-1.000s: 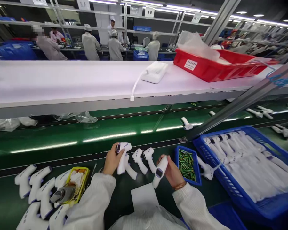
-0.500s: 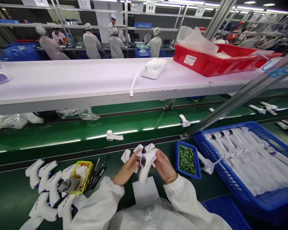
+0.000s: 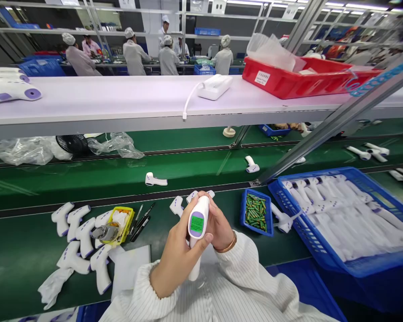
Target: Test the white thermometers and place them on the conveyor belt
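Near the bottom centre of the view, both hands were wrapped around one white thermometer gun [image 3: 197, 228], held upright over the green counter [image 3: 27, 250]. Its screen was lit green and faced the camera! The left hand [image 3: 176, 257] gripped the handle from the left, thumb laid across the body just under the screen. The right hand [image 3: 220, 223] cupped the head of the gun from the right, fingers curled behind it, a bracelet at the wrist.

Just beyond the hands, a few more white guns [image 3: 176, 206] lay on the counter, partly hidden by the one held up. To the right sat a small blue tray of batteries [image 3: 255, 211], and further right a big blue crate [image 3: 383, 264] packed with white guns in rows. Off to the left, a cluster of guns [image 3: 77, 232] lay around a yellow tray [image 3: 129, 226], with pens [image 3: 141, 220] just beside it. On the far belt [image 3: 70, 179] a single gun [image 3: 155, 180] lay on its side. Above it ran a white shelf [image 3: 104, 103] carrying a red bin [image 3: 305, 82], and further back stood people in white coats [image 3: 134, 56].
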Demonstrator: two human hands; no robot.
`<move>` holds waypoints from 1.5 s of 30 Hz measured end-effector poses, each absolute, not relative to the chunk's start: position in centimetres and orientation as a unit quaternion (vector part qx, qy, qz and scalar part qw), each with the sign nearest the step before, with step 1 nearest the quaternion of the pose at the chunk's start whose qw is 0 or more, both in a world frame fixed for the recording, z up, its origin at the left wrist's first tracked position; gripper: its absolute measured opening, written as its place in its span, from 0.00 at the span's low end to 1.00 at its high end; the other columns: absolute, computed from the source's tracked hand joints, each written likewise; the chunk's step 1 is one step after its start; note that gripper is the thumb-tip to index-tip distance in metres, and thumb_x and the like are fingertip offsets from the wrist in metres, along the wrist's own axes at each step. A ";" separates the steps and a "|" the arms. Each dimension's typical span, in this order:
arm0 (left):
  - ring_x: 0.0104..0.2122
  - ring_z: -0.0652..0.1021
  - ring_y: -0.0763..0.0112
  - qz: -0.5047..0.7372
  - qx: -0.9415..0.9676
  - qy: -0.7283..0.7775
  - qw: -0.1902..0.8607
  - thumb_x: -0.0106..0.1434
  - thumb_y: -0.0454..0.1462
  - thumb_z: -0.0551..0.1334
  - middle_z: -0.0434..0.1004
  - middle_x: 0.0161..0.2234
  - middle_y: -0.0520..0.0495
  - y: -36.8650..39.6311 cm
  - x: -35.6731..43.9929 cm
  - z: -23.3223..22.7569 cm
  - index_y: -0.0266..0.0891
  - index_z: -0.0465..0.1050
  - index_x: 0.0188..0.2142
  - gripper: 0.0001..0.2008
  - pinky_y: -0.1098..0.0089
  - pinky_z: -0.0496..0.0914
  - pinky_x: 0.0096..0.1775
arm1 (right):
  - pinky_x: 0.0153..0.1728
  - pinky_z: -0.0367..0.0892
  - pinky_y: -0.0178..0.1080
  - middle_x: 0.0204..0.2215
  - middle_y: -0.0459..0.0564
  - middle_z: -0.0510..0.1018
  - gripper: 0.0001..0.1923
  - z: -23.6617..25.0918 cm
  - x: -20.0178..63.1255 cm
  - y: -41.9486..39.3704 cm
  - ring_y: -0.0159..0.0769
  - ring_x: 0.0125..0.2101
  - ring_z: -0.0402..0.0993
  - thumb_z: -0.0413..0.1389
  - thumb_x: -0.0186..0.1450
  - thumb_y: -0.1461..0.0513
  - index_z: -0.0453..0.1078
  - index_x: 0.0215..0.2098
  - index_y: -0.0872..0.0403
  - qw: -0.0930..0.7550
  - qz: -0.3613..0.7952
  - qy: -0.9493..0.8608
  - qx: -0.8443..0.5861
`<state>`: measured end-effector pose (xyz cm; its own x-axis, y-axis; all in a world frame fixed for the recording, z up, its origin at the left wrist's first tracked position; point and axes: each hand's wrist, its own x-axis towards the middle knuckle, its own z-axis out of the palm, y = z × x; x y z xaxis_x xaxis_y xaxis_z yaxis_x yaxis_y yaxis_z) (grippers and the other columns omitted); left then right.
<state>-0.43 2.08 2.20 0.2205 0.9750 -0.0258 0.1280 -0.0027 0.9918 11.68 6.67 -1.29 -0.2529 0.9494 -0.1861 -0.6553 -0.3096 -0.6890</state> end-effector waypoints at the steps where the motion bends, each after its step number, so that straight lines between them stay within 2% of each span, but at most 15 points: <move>1: 0.54 0.73 0.59 0.409 0.589 0.469 0.516 0.65 0.45 0.62 0.61 0.64 0.46 1.8 -0.4 2.5 0.53 0.50 0.67 0.34 0.62 0.70 0.53 | 0.28 0.64 0.36 0.31 0.45 0.70 0.20 -1.1 11.7 6.3 0.33 0.26 0.65 0.60 0.55 0.50 0.68 0.43 0.47 0.531 0.757 -0.241 -0.294; 3: 0.57 0.71 0.59 0.417 0.604 0.459 0.501 0.64 0.43 0.64 0.59 0.65 0.49 1.2 -0.3 2.9 0.53 0.52 0.66 0.35 0.65 0.70 0.53 | 0.27 0.64 0.37 0.31 0.45 0.70 0.18 -0.8 11.6 5.6 0.33 0.25 0.64 0.58 0.56 0.50 0.67 0.43 0.47 0.528 0.769 -0.230 -0.279; 8: 0.45 0.78 0.61 0.409 0.603 0.483 0.486 0.62 0.42 0.65 0.66 0.62 0.50 0.0 0.0 3.3 0.55 0.54 0.66 0.35 0.66 0.76 0.41 | 0.24 0.62 0.34 0.28 0.42 0.68 0.14 -0.2 11.3 4.6 0.29 0.22 0.61 0.60 0.54 0.54 0.67 0.37 0.48 0.525 0.790 -0.203 -0.242; 13: 0.50 0.77 0.59 0.418 0.590 0.493 0.484 0.62 0.42 0.64 0.63 0.64 0.49 -0.8 0.1 3.5 0.55 0.54 0.66 0.35 0.67 0.76 0.42 | 0.24 0.65 0.33 0.27 0.42 0.67 0.18 -0.2 11.2 4.1 0.30 0.24 0.66 0.60 0.54 0.51 0.66 0.39 0.49 0.510 0.792 -0.219 -0.255; 18: 0.57 0.72 0.58 0.433 0.593 0.481 0.478 0.62 0.41 0.64 0.60 0.65 0.49 -1.2 0.2 3.8 0.53 0.55 0.65 0.33 0.68 0.74 0.47 | 0.17 0.58 0.33 0.24 0.41 0.65 0.18 -0.3 11.1 3.8 0.30 0.19 0.60 0.57 0.56 0.48 0.64 0.39 0.47 0.493 0.790 -0.253 -0.263; 21: 0.59 0.69 0.57 0.432 0.596 0.486 0.471 0.62 0.41 0.64 0.61 0.65 0.48 -1.4 0.2 3.7 0.52 0.55 0.66 0.34 0.65 0.72 0.51 | 0.21 0.61 0.35 0.26 0.42 0.66 0.18 -0.4 11.1 3.8 0.32 0.22 0.63 0.58 0.55 0.48 0.64 0.39 0.47 0.494 0.795 -0.250 -0.246; 23: 0.59 0.69 0.56 0.432 0.595 0.490 0.468 0.62 0.41 0.65 0.62 0.64 0.47 -1.5 0.1 3.6 0.50 0.56 0.66 0.34 0.64 0.72 0.52 | 0.25 0.63 0.36 0.27 0.43 0.68 0.18 -0.6 11.2 3.9 0.33 0.26 0.65 0.59 0.55 0.50 0.66 0.39 0.48 0.505 0.792 -0.247 -0.239; 28: 0.50 0.77 0.61 0.439 0.579 0.488 0.484 0.63 0.40 0.64 0.63 0.63 0.49 -1.5 0.2 3.5 0.52 0.55 0.65 0.33 0.71 0.76 0.39 | 0.23 0.62 0.36 0.28 0.44 0.69 0.22 -0.9 11.6 3.6 0.33 0.24 0.64 0.63 0.52 0.49 0.69 0.43 0.47 0.499 0.788 -0.266 -0.242; 33: 0.55 0.73 0.59 0.446 0.582 0.487 0.475 0.63 0.40 0.64 0.64 0.63 0.48 -1.4 0.3 3.5 0.50 0.56 0.65 0.32 0.69 0.74 0.47 | 0.23 0.62 0.33 0.28 0.45 0.69 0.21 -0.9 11.7 3.6 0.32 0.25 0.64 0.64 0.52 0.51 0.71 0.42 0.48 0.507 0.788 -0.259 -0.236; 37: 0.44 0.78 0.64 0.438 0.574 0.495 0.484 0.64 0.42 0.63 0.64 0.63 0.49 -1.3 0.3 3.2 0.54 0.54 0.66 0.33 0.71 0.76 0.39 | 0.22 0.61 0.33 0.29 0.44 0.69 0.22 -1.2 11.8 3.9 0.31 0.24 0.64 0.65 0.52 0.52 0.70 0.44 0.48 0.503 0.796 -0.260 -0.215; 41: 0.33 0.78 0.71 0.435 0.561 0.499 0.498 0.65 0.43 0.61 0.67 0.61 0.49 -1.2 0.4 3.3 0.56 0.52 0.66 0.32 0.72 0.75 0.31 | 0.22 0.62 0.32 0.30 0.44 0.70 0.27 -1.9 12.0 4.2 0.30 0.24 0.65 0.68 0.50 0.54 0.68 0.47 0.47 0.494 0.803 -0.272 -0.190; 45: 0.35 0.79 0.69 0.418 0.572 0.514 0.484 0.66 0.44 0.60 0.68 0.60 0.50 -1.1 0.4 3.7 0.57 0.50 0.66 0.32 0.72 0.74 0.32 | 0.24 0.64 0.34 0.30 0.44 0.70 0.26 -2.2 12.0 4.4 0.31 0.25 0.66 0.67 0.52 0.54 0.68 0.47 0.47 0.493 0.807 -0.273 -0.174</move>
<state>0.37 -1.11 3.74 0.1219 0.9923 -0.0197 0.1827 -0.0029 0.9832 11.96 4.43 -2.21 -0.4529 0.8915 -0.0127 -0.7011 -0.3649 -0.6127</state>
